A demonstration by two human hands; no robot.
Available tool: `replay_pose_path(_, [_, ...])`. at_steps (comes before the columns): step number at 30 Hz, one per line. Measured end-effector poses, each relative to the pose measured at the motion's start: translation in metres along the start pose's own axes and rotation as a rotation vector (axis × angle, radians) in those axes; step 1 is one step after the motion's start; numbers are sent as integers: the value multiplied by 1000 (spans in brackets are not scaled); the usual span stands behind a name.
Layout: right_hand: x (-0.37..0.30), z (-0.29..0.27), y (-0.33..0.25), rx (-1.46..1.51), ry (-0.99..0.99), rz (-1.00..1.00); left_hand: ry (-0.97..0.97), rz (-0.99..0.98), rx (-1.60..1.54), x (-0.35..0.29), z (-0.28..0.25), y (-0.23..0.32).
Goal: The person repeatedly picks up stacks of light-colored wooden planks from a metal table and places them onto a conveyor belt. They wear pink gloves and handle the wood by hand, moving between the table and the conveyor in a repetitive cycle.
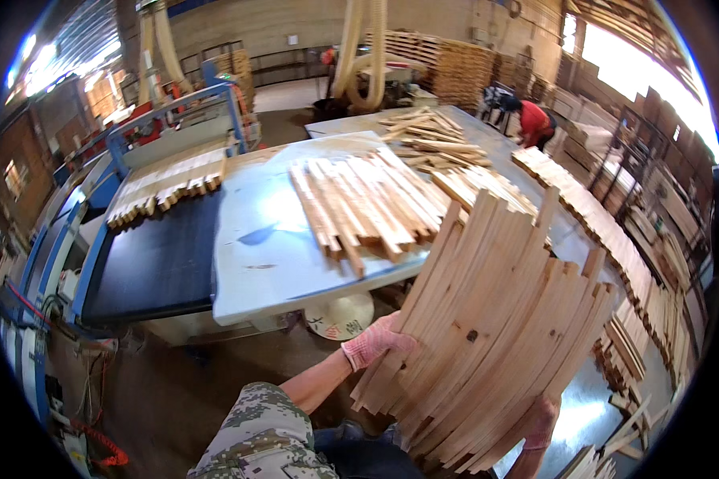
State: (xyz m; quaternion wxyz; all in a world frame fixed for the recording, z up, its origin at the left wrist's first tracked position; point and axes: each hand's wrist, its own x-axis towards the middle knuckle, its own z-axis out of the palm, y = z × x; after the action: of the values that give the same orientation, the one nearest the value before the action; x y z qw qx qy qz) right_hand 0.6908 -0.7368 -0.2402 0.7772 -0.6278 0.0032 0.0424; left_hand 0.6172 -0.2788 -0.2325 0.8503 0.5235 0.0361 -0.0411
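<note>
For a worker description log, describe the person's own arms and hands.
The left hand wears a pinkish, textured glove. A camouflage sleeve in greens, greys and white covers the upper arm, leaving the left forearm bare. The right hand has a similar pinkish glove, partly hidden; no right sleeve shows.

Boards point(495, 319) lie between the left grip point(377, 339), at their left edge, and the right grip point(542, 423), at their lower right. Beyond them, the counter point(268, 235) carries slats point(367, 203), with a heap point(433, 132) behind those. On the counter's left is the belt point(156, 267), strips point(176, 180) at its far end. Rightward runs a long row point(607, 219), a co-worker point(534, 124) at its far end. A stack point(467, 72) stands behind the heap.
</note>
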Motion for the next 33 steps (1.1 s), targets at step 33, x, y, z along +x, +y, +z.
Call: replay_pose_path(33, [95, 681, 169, -256, -1087, 739, 1200, 25, -373, -336, -354, 57])
